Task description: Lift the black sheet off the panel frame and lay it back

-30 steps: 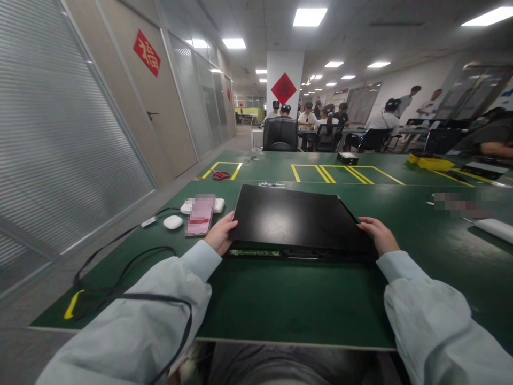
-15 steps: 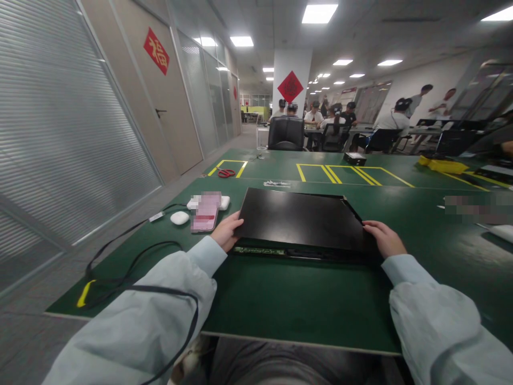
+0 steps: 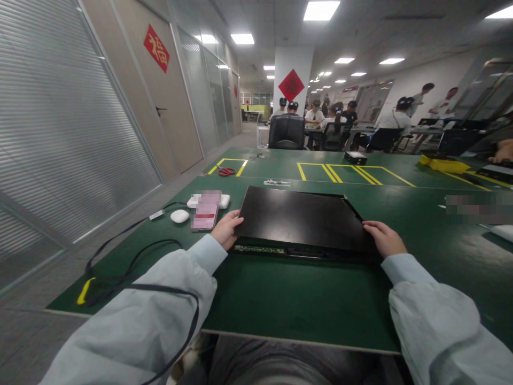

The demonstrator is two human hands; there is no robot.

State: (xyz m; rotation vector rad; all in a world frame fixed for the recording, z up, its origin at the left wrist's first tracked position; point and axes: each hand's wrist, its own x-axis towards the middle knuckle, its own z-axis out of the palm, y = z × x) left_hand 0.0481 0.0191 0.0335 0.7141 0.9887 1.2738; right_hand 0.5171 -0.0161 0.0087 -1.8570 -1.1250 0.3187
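Observation:
A flat black panel (image 3: 300, 216) lies on the green table (image 3: 280, 299) in front of me, with a strip of green circuit board showing along its near edge. My left hand (image 3: 226, 229) grips the panel's near left corner, fingers curled at the edge. My right hand (image 3: 383, 239) holds the near right corner, fingers bent over the top face. Both sleeves are pale blue.
A phone (image 3: 206, 210), a white mouse (image 3: 180, 216) and black cables (image 3: 120, 262) lie left of the panel. Red scissors (image 3: 225, 171), a small black box (image 3: 355, 157) and yellow parts (image 3: 443, 164) sit farther back. A black chair (image 3: 286, 132) and several seated people are beyond.
The panel's far edge has come down a little and it lies flatter. My hands stay on its corners; the view shifted slightly.

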